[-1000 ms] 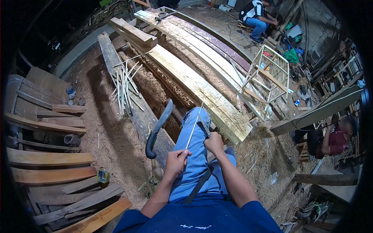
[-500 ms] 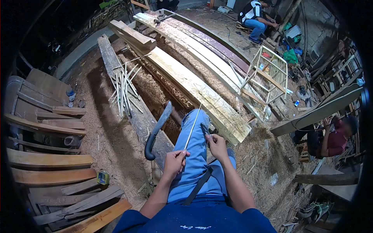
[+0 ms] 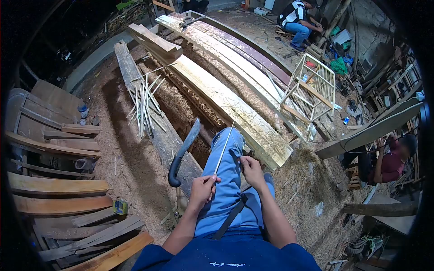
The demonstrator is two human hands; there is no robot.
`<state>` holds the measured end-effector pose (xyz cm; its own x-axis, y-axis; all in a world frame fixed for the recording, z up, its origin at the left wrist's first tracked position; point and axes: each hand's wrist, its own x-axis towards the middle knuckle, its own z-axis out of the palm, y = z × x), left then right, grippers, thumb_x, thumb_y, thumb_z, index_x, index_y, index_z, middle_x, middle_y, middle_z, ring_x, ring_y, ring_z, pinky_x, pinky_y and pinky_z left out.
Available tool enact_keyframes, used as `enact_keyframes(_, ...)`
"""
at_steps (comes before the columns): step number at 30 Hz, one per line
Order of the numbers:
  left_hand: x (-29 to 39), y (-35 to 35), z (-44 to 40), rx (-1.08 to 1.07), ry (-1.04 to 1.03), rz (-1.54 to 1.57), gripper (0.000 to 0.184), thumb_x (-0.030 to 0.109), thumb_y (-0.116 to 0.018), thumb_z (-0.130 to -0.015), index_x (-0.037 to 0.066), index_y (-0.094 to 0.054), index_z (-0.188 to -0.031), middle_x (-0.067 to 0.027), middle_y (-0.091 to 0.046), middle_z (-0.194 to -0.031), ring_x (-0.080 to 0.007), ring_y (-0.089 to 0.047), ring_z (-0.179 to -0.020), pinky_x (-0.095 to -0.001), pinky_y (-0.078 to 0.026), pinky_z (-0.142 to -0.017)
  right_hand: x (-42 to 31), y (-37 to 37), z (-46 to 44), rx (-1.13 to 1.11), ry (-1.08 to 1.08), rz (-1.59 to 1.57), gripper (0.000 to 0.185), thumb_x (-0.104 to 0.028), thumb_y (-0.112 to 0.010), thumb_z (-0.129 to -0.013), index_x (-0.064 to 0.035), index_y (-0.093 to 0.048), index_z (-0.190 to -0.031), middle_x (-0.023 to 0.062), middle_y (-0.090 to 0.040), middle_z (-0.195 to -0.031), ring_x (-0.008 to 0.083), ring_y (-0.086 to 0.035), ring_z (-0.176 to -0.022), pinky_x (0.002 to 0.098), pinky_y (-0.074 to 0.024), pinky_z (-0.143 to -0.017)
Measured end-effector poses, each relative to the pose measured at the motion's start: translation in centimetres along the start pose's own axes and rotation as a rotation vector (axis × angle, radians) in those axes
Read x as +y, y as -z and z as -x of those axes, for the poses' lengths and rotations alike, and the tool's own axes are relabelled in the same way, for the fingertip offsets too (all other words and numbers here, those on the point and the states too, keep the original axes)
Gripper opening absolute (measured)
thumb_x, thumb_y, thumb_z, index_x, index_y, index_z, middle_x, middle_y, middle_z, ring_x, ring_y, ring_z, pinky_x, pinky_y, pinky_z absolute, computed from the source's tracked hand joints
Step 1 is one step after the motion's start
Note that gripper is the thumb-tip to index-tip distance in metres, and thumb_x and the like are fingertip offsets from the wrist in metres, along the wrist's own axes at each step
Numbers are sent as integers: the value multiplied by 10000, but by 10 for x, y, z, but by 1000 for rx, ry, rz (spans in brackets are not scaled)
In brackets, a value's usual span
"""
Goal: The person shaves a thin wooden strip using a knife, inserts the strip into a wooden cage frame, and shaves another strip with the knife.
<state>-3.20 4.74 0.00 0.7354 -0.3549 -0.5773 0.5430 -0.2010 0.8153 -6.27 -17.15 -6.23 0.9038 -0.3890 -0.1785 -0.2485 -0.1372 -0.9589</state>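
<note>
My left hand (image 3: 204, 189) is closed, thumb and fingers pinching the near end of a thin pale stick (image 3: 224, 150). The stick runs forward along the blue-jeaned leg (image 3: 219, 165) to the knee. My right hand (image 3: 253, 170) is closed over a small dark knife (image 3: 236, 154); only a short dark part shows beyond the fingers, beside the stick. A machete (image 3: 184, 151) with a black handle rests on the weathered plank (image 3: 169, 140), left of the leg. Farther up that plank lies a loose bundle of pale sticks (image 3: 145, 106).
A thick pale beam (image 3: 217, 95) littered with shavings lies ahead. A slatted cage frame (image 3: 309, 88) stands to the right. Curved boards (image 3: 58, 183) are stacked at left, near a yellow tape measure (image 3: 120, 207). One person (image 3: 296, 22) sits at the back, another (image 3: 389, 162) at right.
My right hand and the dark knife have shifted very slightly. My left hand and the stick look almost the same.
</note>
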Motion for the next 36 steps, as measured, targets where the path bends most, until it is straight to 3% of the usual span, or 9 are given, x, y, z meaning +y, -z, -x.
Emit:
enact_keyframes(4,-2,1,-2,-10,-9,0,306,244,-543,-1005,-15,-701,-973,9,-521,-541,-48,-390,-361,-225,-290,-334,1,-1,1,-33,-23,-43,212,-200,-688,-908,1,-631,-866,24,-545,-652,84,-483,-655,288,-412,-598)
enact_keyframes(9,2,-1,0,-18,-14,7,302,237,-536,-1007,-12,-705,-974,8,-522,-544,-48,-397,-367,-224,-297,-340,-2,2,1,11,-45,65,287,-219,-768,-836,-20,-576,-758,-6,-505,-602,83,-451,-585,301,-388,-534)
enact_keyframes(15,4,-11,-10,-57,-52,23,301,216,-494,-1023,-18,-678,-1061,1,-548,-591,-51,-429,-390,-214,-323,-360,-13,8,-15,14,-139,337,273,-232,-712,-764,16,-615,-707,139,-599,-595,225,-576,-554,392,-454,-569)
enact_keyframes(17,7,-14,-15,-76,-63,26,309,210,-471,-1032,-22,-660,-1109,-1,-559,-617,-50,-431,-397,-210,-328,-362,-17,12,-26,-8,-105,429,251,-231,-663,-732,17,-666,-764,228,-641,-691,348,-658,-660,439,-498,-646)
enact_keyframes(18,8,-15,-18,-85,-49,29,311,211,-459,-1036,-16,-648,-1135,-5,-563,-621,-53,-441,-402,-211,-336,-368,-30,13,-30,-51,-156,514,247,-220,-665,-726,-10,-713,-847,258,-671,-803,389,-681,-829,455,-530,-754)
enact_keyframes(22,11,-20,-24,-88,-52,21,315,216,-438,-1044,-1,-631,-1166,-11,-562,-624,-60,-451,-403,-215,-346,-372,-53,9,-38,-199,-112,789,300,-160,-645,-723,-26,-729,-978,254,-681,-1023,375,-660,-1001,456,-525,-899)
enact_keyframes(25,10,-22,-30,-118,-49,35,315,216,-433,-1046,-2,-634,-1151,-10,-555,-617,-62,-457,-405,-218,-345,-367,-46,0,-43,-218,-37,915,298,-138,-637,-715,-13,-729,-970,282,-675,-982,389,-658,-1001,473,-526,-888)
enact_keyframes(29,4,-25,-32,-131,-10,31,311,212,-432,-1046,3,-641,-1139,-6,-544,-608,-63,-440,-401,-224,-343,-364,-47,-12,-36,-226,116,1009,198,-134,-654,-695,-20,-721,-842,273,-677,-848,427,-682,-838,500,-561,-770)
enact_keyframes(36,-7,-21,-36,-69,-85,6,293,197,-446,-1041,11,-670,-1077,23,-499,-586,-53,-385,-408,-235,-314,-375,-47,-24,-22,-248,68,1044,160,-138,-670,-695,-20,-710,-795,246,-678,-787,419,-686,-775,496,-564,-714)
